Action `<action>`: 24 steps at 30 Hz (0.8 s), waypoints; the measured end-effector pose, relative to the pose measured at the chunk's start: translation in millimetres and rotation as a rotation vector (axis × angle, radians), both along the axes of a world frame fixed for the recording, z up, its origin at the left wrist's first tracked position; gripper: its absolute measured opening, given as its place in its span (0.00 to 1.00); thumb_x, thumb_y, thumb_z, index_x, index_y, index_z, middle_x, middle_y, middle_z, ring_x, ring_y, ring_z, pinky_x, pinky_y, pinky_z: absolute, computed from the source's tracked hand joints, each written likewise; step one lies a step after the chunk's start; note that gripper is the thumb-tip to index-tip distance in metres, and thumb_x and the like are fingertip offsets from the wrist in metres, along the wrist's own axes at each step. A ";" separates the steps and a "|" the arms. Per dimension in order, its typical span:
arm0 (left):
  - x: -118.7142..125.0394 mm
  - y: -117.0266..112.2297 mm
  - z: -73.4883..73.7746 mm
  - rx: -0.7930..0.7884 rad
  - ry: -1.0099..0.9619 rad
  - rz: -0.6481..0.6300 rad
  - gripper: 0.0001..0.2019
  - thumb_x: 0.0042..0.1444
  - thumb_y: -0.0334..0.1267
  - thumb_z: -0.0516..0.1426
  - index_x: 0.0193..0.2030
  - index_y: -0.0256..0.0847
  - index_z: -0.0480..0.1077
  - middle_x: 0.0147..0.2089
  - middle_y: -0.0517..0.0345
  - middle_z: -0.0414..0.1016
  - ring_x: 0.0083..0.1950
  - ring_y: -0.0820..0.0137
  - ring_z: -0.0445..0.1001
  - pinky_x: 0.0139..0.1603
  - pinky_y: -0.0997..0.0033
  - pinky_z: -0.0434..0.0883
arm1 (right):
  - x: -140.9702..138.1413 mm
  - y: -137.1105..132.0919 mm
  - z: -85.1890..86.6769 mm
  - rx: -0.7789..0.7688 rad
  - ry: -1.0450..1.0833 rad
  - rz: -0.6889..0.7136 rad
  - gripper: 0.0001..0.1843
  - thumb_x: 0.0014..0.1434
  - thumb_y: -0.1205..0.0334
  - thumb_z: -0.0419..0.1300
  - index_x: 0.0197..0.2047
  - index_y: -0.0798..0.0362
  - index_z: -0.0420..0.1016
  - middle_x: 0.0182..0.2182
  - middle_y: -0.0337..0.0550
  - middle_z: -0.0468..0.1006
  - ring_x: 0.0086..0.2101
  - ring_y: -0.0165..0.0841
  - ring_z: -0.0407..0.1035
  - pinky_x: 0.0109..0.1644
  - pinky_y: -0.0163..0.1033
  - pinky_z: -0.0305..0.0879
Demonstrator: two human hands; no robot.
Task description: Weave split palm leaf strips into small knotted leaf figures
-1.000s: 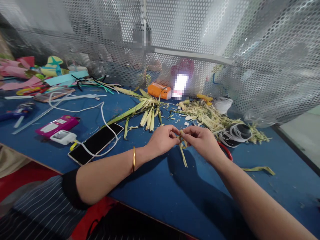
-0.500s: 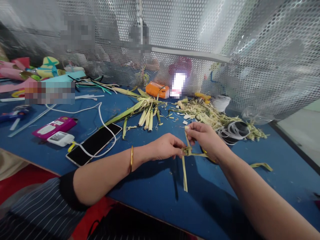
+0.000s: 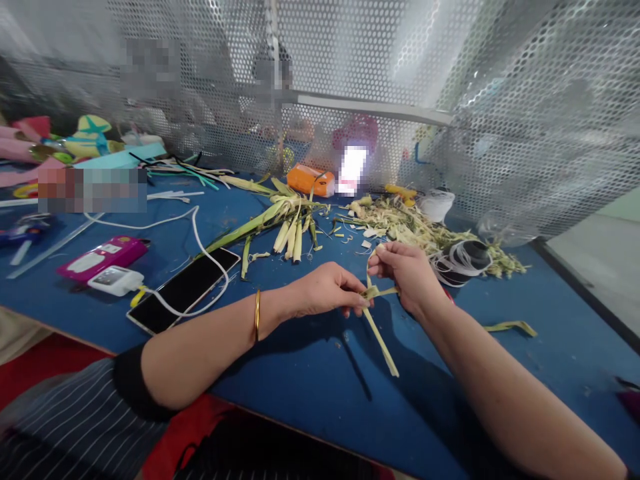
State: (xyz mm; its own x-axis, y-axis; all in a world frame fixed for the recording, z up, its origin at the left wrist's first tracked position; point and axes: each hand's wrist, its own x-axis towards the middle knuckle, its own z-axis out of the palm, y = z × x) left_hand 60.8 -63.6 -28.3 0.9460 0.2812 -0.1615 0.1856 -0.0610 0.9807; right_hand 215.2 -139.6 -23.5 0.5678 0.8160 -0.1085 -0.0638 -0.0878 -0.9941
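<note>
My left hand (image 3: 334, 291), with a gold bangle at the wrist, pinches a small folded knot of pale green leaf strips (image 3: 371, 293) between thumb and fingers. One strip hangs down and to the right from the knot, and another points right toward my other wrist. My right hand (image 3: 404, 270) is closed on the upper end of a strip that rises from the knot, its thumb and forefinger pressed together. Both hands are just above the blue table (image 3: 310, 373). A loose strip (image 3: 513, 327) lies to the right of my right forearm.
Leaf stalks (image 3: 287, 227) and a heap of shredded leaves (image 3: 405, 223) lie behind my hands, beside a dark spool of white cord (image 3: 463, 262). Leftward are a phone (image 3: 187, 287), a white cable and a magenta device (image 3: 103, 257). An orange packet (image 3: 310, 181) stands near the perforated screen (image 3: 380, 60).
The hanging strip has swung from nearly straight down to slanting right as the knot turned in my left fingers. My right hand keeps its pinch on the upper strip.
</note>
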 end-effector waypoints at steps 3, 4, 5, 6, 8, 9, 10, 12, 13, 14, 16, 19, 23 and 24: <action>0.6 -5.3 -0.5 -0.067 0.035 0.076 0.08 0.48 0.41 0.64 0.28 0.37 0.79 0.25 0.57 0.75 0.23 0.77 0.67 0.29 0.73 0.66 | -0.5 0.3 -2.8 0.042 -0.036 0.052 0.14 0.47 0.53 0.65 0.25 0.54 0.68 0.23 0.39 0.75 0.21 0.27 0.68 0.28 0.34 0.64; 0.7 -6.2 -0.3 -0.079 0.044 0.099 0.08 0.48 0.41 0.64 0.28 0.38 0.79 0.25 0.58 0.75 0.22 0.77 0.66 0.28 0.73 0.65 | 0.1 0.6 -3.7 0.064 -0.062 0.064 0.14 0.48 0.53 0.65 0.26 0.54 0.68 0.24 0.40 0.76 0.21 0.27 0.69 0.30 0.35 0.65; 0.9 -6.6 0.1 -0.089 0.050 0.121 0.08 0.48 0.41 0.64 0.27 0.38 0.79 0.25 0.58 0.75 0.22 0.77 0.66 0.28 0.74 0.65 | 1.1 0.9 -4.6 0.087 -0.099 0.073 0.13 0.49 0.53 0.64 0.27 0.53 0.68 0.25 0.40 0.76 0.23 0.28 0.69 0.32 0.36 0.67; 1.0 -6.5 0.8 -0.100 0.053 0.141 0.07 0.47 0.40 0.64 0.27 0.38 0.78 0.25 0.58 0.75 0.22 0.78 0.66 0.27 0.74 0.65 | 2.7 1.1 -5.3 0.110 -0.149 0.078 0.13 0.51 0.53 0.63 0.29 0.53 0.68 0.26 0.40 0.77 0.25 0.29 0.71 0.34 0.37 0.68; 1.6 -4.9 2.4 -0.127 0.045 0.203 0.07 0.47 0.40 0.64 0.26 0.38 0.78 0.24 0.57 0.75 0.22 0.78 0.66 0.27 0.74 0.64 | 7.5 0.7 -5.5 0.154 -0.314 0.045 0.12 0.53 0.53 0.61 0.34 0.53 0.69 0.30 0.42 0.78 0.30 0.33 0.73 0.40 0.40 0.68; 2.0 -3.6 3.1 -0.142 0.034 0.243 0.07 0.47 0.39 0.64 0.26 0.38 0.78 0.24 0.57 0.74 0.22 0.78 0.66 0.27 0.74 0.63 | 10.5 -0.2 -4.5 0.169 -0.431 -0.006 0.13 0.54 0.53 0.61 0.38 0.53 0.70 0.33 0.44 0.78 0.34 0.34 0.73 0.43 0.42 0.67; 2.4 -2.0 3.6 -0.155 0.024 0.285 0.07 0.47 0.39 0.64 0.26 0.38 0.78 0.24 0.57 0.74 0.22 0.78 0.66 0.26 0.74 0.63 | 13.4 -1.6 -2.7 0.170 -0.562 -0.076 0.14 0.55 0.53 0.60 0.40 0.53 0.70 0.35 0.45 0.78 0.37 0.36 0.73 0.44 0.42 0.66; 3.4 1.5 3.8 -0.174 -0.012 0.376 0.06 0.48 0.38 0.63 0.26 0.38 0.77 0.23 0.58 0.74 0.21 0.78 0.66 0.25 0.75 0.62 | 17.4 -6.0 3.6 0.106 -0.810 -0.199 0.14 0.58 0.50 0.58 0.39 0.52 0.71 0.35 0.45 0.78 0.36 0.37 0.71 0.42 0.41 0.64; 3.9 3.3 3.5 -0.184 -0.037 0.418 0.07 0.48 0.38 0.63 0.25 0.37 0.77 0.23 0.58 0.74 0.22 0.78 0.66 0.25 0.75 0.63 | 17.5 -8.6 7.6 0.038 -0.888 -0.197 0.14 0.59 0.49 0.57 0.35 0.51 0.72 0.31 0.43 0.77 0.33 0.36 0.70 0.39 0.40 0.63; 4.3 5.0 3.1 -0.193 -0.062 0.456 0.07 0.49 0.38 0.63 0.24 0.37 0.76 0.23 0.58 0.74 0.22 0.78 0.66 0.26 0.75 0.63 | 16.0 -11.1 11.5 -0.037 -0.923 -0.126 0.17 0.60 0.47 0.55 0.31 0.51 0.71 0.27 0.42 0.76 0.29 0.35 0.69 0.36 0.40 0.62; 5.0 7.7 2.2 -0.205 -0.103 0.512 0.08 0.49 0.37 0.63 0.23 0.37 0.74 0.24 0.58 0.74 0.22 0.79 0.65 0.27 0.75 0.64 | 8.7 -15.4 17.5 -0.161 -0.876 0.192 0.22 0.61 0.44 0.52 0.25 0.51 0.69 0.21 0.39 0.74 0.25 0.33 0.68 0.33 0.38 0.61; 5.9 9.7 2.2 -0.208 -0.119 0.538 0.10 0.50 0.36 0.63 0.21 0.37 0.72 0.23 0.60 0.73 0.21 0.79 0.65 0.26 0.75 0.65 | -5.2 -18.7 18.6 -0.227 -0.814 0.507 0.20 0.61 0.47 0.53 0.23 0.50 0.67 0.18 0.36 0.72 0.22 0.31 0.67 0.30 0.36 0.59; 7.9 10.4 3.0 -0.207 -0.122 0.582 0.11 0.52 0.34 0.62 0.21 0.36 0.70 0.21 0.62 0.70 0.20 0.80 0.64 0.25 0.76 0.64 | -6.0 -18.2 12.8 -0.218 -0.950 0.424 0.18 0.63 0.53 0.51 0.23 0.49 0.65 0.16 0.33 0.66 0.20 0.30 0.62 0.27 0.35 0.55; 8.3 10.6 3.1 -0.211 -0.121 0.593 0.11 0.53 0.33 0.62 0.21 0.36 0.70 0.20 0.62 0.70 0.20 0.80 0.64 0.25 0.77 0.64 | -3.2 -17.9 11.7 -0.229 -0.959 0.432 0.17 0.63 0.53 0.51 0.24 0.49 0.66 0.16 0.33 0.66 0.20 0.30 0.62 0.27 0.35 0.55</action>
State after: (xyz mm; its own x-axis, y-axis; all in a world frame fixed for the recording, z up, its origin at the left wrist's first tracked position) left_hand 69.2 -52.9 -25.2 0.6543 0.7364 -0.1719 0.0155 0.2142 0.9767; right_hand 212.0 -157.4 -11.8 0.1652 0.9848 0.0532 0.8149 -0.1059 -0.5698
